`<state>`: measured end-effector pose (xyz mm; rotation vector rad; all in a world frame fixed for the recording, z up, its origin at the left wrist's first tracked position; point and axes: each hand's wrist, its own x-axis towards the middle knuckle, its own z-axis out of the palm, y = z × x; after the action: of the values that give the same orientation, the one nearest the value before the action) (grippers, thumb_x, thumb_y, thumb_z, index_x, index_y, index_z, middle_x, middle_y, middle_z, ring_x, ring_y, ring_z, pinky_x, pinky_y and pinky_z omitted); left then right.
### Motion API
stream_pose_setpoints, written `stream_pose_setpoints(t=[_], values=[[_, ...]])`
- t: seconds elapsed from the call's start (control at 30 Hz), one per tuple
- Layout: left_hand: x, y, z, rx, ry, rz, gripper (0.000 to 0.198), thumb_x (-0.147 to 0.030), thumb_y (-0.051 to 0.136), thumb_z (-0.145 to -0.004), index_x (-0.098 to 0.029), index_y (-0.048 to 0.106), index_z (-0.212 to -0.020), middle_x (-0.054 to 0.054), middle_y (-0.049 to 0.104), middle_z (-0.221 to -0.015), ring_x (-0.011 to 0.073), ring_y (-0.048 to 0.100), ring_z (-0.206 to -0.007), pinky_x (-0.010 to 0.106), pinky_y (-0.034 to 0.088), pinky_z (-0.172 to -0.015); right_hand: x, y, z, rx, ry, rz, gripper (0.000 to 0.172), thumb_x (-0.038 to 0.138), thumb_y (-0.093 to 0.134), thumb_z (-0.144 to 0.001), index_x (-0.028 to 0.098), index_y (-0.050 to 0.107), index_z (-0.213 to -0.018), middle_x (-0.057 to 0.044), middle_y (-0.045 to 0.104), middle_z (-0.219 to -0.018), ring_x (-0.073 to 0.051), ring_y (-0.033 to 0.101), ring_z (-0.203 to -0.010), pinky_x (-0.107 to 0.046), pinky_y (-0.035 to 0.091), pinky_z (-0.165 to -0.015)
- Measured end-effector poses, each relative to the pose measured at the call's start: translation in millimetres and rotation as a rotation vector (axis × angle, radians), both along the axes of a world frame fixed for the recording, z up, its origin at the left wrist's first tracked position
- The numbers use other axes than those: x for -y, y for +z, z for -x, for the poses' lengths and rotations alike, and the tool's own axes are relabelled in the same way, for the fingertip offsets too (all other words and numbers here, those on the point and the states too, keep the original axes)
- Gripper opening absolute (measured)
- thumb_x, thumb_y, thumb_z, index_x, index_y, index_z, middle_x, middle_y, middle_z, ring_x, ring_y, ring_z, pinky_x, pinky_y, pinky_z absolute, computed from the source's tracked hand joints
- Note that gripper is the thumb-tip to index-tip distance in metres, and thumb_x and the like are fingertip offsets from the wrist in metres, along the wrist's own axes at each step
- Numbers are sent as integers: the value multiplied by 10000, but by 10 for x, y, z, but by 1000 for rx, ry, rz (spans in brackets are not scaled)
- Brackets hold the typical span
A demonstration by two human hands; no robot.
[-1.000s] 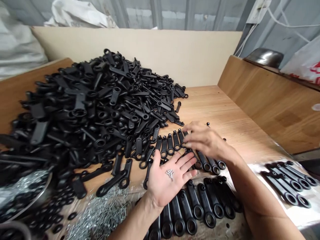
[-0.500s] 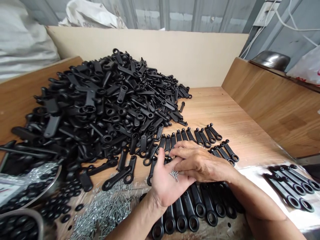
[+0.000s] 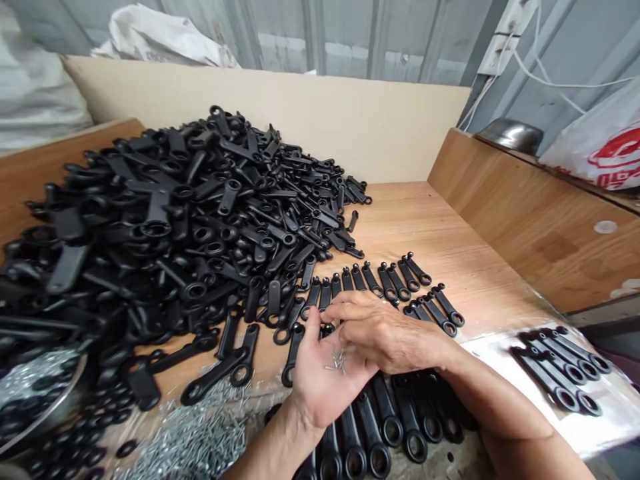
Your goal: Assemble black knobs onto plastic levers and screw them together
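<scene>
Your left hand point(image 3: 320, 387) lies palm up and spread wide, carrying small metal pins point(image 3: 338, 362) in the middle of the palm; they overlap, so call it roughly half a dozen. Your right hand point(image 3: 397, 333) arches across the left fingers, its own fingers curled narrow; you cannot tell here whether they pinch a pin. Picking pins from the palm looks like the step in hand, and the next move seems to call for a fine fingertip pinch over a level palm. Just beyond, about ten black handles point(image 3: 373, 279) form a row on the bench point(image 3: 395, 220), with at least four side handles point(image 3: 440, 312) to their right. Nearer you, about eight front handles point(image 3: 352, 433) lie partly hidden. Far right, at least five sheet handles point(image 3: 544, 378) rest on a pale sheet point(image 3: 607, 427). Leftward sit one heap of pins point(image 3: 195, 430) and one big pile of handles point(image 3: 200, 213), both uncountable.
</scene>
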<state>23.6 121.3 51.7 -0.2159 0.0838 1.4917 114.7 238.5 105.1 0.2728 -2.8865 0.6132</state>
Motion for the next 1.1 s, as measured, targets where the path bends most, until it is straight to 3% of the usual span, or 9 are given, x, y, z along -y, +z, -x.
stream_pose_setpoints(t=[0.1, 0.2, 0.3, 0.37, 0.6, 0.83, 1.0, 1.03, 1.1], values=[[-27, -16, -2, -91, -19, -51, 591, -586, 290, -877, -93, 533, -1094, 168, 523, -1170, 282, 444, -1152, 460, 306, -996, -268, -13, -32, -89, -97, 102, 128, 138, 489, -846, 141, 605, -791, -73, 511, -1202, -200, 405, -1137, -355, 329, -987], [-42, -37, 16, -129, -25, -40, 688, -622, 278, -858, -75, 431, -1246, 211, 331, -1359, 329, 283, -1275, 504, 253, -1028, -722, -142, -80, -156, -457, 105, 164, 115, 463, -851, 134, 583, -742, -91, 517, -1179, -207, 429, -1105, -375, 347, -948], [-50, -73, 54, -104, -24, -37, 705, -621, 294, -855, -96, 344, -1322, 207, 259, -1401, 328, 245, -1295, 514, 248, -1035, -1157, -353, -133, -80, -876, -60, 151, 108, 489, -819, 146, 601, -726, -83, 520, -1176, -231, 422, -1091, -374, 340, -927], [-56, -99, 77, -87, -32, -49, 747, -633, 318, -843, -103, 271, -1366, 211, 241, -1408, 332, 238, -1296, 519, 247, -1036, -1339, -488, -143, 20, -991, -141, 140, 121, 505, -806, 154, 626, -744, -71, 515, -1193, -236, 413, -1086, -354, 343, -911], [-67, -115, 81, -73, -30, -26, 799, -626, 343, -840, -121, 117, -1417, 212, 236, -1410, 332, 247, -1292, 526, 256, -1032, -1450, -727, -73, 161, -979, -182, 181, 106, 486, -787, 135, 659, -743, -83, 558, -1123, -237, 437, -1021, -310, 365, -845], [-60, -114, 92, -84, -41, -55, 787, -634, 331, -839, -110, 171, -1405, 203, 241, -1411, 326, 240, -1297, 521, 247, -1037, -1482, -791, -53, 205, -997, -212, 156, 102, 522, -768, 147, 665, -724, -90, 578, -1054, -234, 459, -995, -295, 379, -800], [-62, -92, 67, -102, -21, -59, 750, -637, 305, -845, -79, 303, -1346, 209, 255, -1403, 330, 234, -1298, 514, 220, -1044, -1251, -568, -42, 118, -947, -185, 149, 167, 532, -824, 139, 675, -795, -105, 554, -1107, -253, 457, -1025, -352, 371, -873], [-60, -79, 55, -100, -20, -59, 740, -637, 292, -848, -71, 339, -1322, 211, 263, -1399, 333, 238, -1295, 515, 218, -1042, -1124, -483, -41, 64, -892, -159, 151, 186, 528, -839, 147, 674, -827, -99, 534, -1144, -252, 445, -1053, -366, 362, -899], [-54, -54, 32, -92, -19, -65, 733, -643, 271, -849, -55, 408, -1264, 217, 319, -1366, 339, 279, -1273, 513, 238, -1027, -800, -296, -50, -161, -596, -21, 142, 193, 532, -849, 175, 668, -887, -73, 526, -1153, -228, 445, -1079, -380, 346, -942]])
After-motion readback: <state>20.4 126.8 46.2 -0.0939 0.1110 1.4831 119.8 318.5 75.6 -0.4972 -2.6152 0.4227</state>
